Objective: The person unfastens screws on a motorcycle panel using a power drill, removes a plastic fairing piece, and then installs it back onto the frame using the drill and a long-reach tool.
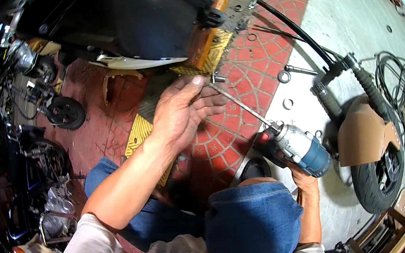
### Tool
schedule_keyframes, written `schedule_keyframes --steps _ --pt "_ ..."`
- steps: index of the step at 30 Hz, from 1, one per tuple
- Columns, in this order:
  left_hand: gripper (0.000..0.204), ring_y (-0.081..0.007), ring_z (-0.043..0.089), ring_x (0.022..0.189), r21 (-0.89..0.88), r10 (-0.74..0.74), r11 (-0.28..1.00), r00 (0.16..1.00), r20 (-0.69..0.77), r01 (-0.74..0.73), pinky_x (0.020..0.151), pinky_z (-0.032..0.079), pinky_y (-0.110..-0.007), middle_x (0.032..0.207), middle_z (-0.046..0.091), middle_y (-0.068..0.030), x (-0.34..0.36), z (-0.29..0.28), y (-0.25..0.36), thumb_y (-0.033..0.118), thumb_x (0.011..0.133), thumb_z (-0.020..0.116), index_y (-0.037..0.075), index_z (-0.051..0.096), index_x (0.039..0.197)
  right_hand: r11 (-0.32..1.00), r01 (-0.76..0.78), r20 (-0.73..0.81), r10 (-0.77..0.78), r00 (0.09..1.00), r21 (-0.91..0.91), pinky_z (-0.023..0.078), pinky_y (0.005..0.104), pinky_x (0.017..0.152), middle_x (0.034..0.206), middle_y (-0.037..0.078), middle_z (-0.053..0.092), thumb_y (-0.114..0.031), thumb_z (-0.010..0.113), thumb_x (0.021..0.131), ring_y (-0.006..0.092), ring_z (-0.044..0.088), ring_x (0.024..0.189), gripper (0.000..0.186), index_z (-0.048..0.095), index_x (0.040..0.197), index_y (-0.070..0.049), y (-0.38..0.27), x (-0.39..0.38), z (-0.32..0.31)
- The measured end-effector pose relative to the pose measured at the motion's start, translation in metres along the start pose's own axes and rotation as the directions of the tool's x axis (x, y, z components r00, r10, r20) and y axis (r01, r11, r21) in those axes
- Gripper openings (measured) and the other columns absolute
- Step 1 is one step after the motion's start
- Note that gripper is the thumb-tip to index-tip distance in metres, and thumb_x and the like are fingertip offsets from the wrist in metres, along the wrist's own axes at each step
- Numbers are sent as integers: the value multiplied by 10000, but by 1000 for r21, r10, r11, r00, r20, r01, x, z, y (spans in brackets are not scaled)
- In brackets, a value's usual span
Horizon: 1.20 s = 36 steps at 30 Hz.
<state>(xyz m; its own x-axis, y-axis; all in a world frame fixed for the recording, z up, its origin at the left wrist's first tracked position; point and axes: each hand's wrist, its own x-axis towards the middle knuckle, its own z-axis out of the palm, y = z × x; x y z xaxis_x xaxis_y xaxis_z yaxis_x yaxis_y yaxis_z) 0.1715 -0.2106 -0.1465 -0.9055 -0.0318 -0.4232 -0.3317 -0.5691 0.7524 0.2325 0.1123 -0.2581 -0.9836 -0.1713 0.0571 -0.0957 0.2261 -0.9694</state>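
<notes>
**Firm on the driver, loose at the tip**

My right hand point(305, 180) is wrapped around the power driver point(306, 152), its fingers clamped on it; the casing hides most of them, so I can't tell where the trigger finger sits. The driver is just beyond my denim-covered knee point(252, 228), and its long metal shaft point(241, 104) reaches out to the left and a little away from me.

Left of the driver, my left hand point(179, 114) is palm up, thumb well apart from the outstretched fingers. The shaft's far end crosses in front of those fingers; whether it touches them I can't tell. A small metal cylinder point(219, 79) shows right by that end, and I can't make out if it is seated there.

Left of the driver and farther off is a big black body part point(140, 19). A loose metal ring point(288, 104) lies just beyond the driver, and a wheel point(388, 184) is to its right.

To do this well, I'd keep driver and shaft in one straight line with whatever the tip meets, since such a length will likely magnify any wobble at my grip. I'd check the tip sits fully, start with short, light trigger pulls, and keep my left fingers clear of the spinning shaft.
</notes>
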Motion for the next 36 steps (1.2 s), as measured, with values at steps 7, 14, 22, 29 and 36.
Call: schedule_keyframes --steps 7,14,22,29,36 --pt "127 -232 629 717 14 -332 941 933 -136 337 653 561 -399 905 655 -108 98 3 -77 101 943 522 25 612 990 954 -55 -313 -42 949 -295 540 360 918 1118 74 748 -48 849 845 209 694 999 393 724 1218 -54 23 -17 -24" --pt "208 -234 658 767 898 131 414 967 -219 147 723 538 -388 807 687 -127 226 -56 -124 187 925 649 -5 711 977 953 -201 -541 48 840 -228 529 389 928 1160 84 733 -46 829 866 227 682 1022 419 693 1262 -59 52 -1 -21" --pt "258 -341 719 899 986 317 128 937 -146 110 844 536 -424 929 741 -223 327 -96 -111 199 861 694 -36 712 964 789 -520 -358 405 841 -328 502 388 949 1199 96 691 -65 682 968 254 641 1096 307 662 1275 -75 57 4 -32" --pt "337 -347 720 917 986 270 137 954 -131 97 856 536 -424 924 740 -216 329 -62 -128 290 834 738 -27 725 948 978 -144 -359 189 914 149 439 309 999 1185 57 626 -102 612 1011 209 582 1107 307 588 1316 -79 82 -5 -30" --pt "543 -415 704 1035 996 140 -47 988 -66 73 930 528 -464 1045 728 -287 357 -50 -132 469 847 752 -52 730 999 872 -483 -302 482 822 77 484 294 873 992 70 636 -93 644 938 207 619 955 162 609 1092 -56 57 13 -36"
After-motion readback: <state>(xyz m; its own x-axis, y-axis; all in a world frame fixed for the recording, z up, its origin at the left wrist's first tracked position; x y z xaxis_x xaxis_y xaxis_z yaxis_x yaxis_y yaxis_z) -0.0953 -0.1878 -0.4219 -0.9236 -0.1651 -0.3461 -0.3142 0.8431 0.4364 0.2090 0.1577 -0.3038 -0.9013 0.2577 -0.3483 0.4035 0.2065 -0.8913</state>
